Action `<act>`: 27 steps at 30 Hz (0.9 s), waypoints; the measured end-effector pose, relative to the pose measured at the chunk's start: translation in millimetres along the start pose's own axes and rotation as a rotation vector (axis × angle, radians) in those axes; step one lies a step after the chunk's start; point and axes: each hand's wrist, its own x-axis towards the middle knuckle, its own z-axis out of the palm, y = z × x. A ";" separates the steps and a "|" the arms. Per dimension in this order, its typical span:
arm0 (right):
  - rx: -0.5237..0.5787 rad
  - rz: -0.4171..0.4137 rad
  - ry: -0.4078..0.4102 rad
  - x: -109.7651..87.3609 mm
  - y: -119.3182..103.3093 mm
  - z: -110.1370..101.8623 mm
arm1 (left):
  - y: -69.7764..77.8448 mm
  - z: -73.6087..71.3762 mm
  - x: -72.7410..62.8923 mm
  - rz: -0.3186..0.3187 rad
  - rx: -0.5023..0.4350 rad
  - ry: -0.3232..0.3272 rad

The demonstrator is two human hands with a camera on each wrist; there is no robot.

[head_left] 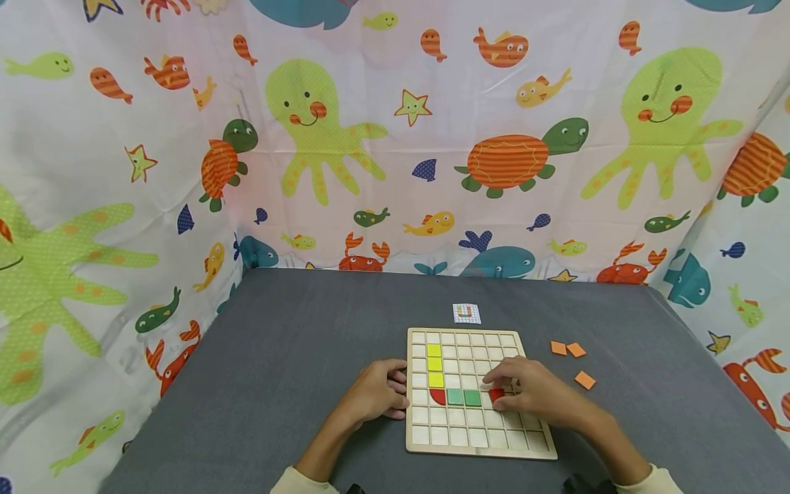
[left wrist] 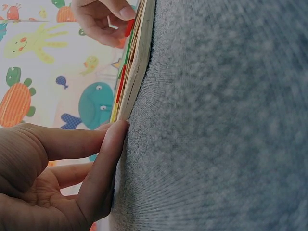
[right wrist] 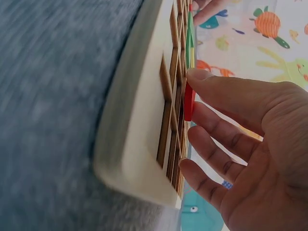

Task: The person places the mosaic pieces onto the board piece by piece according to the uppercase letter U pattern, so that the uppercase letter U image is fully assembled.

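Note:
A wooden grid board (head_left: pixel 481 451) with white cells lies flat on the table. My left hand (head_left: pixel 374 391) rests its fingertips against the board's left edge. Over the right part of the grid, my right hand (head_left: pixel 543 390) pinches a red tile (right wrist: pixel 189 102) between thumb and index finger, while its other fingers spread loosely. Three yellow square tiles (head_left: pixel 435 365) stand in a column on the board's left. Below them sits a red quarter-circle tile (head_left: pixel 438 396), followed rightward by two green square tiles (head_left: pixel 472 398). The held tile is partly covered by fingers in the head view.
Three orange tiles (head_left: pixel 585 380) lie on the grey table (head_left: pixel 278 384) right of the board. A small pattern card (head_left: pixel 466 313) with a coloured U shape lies behind it. A curtain (head_left: pixel 395 151) printed with sea animals hangs at the back and sides.

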 end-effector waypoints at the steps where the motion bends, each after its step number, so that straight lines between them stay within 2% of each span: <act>1: -0.001 0.003 -0.001 0.9 -0.5 0.8 | -0.1 0.0 0.0 0.000 -0.001 0.000; 27: -0.017 0.003 -0.004 4.0 -2.1 2.6 | 0.8 -0.5 -0.8 0.006 -0.003 -0.008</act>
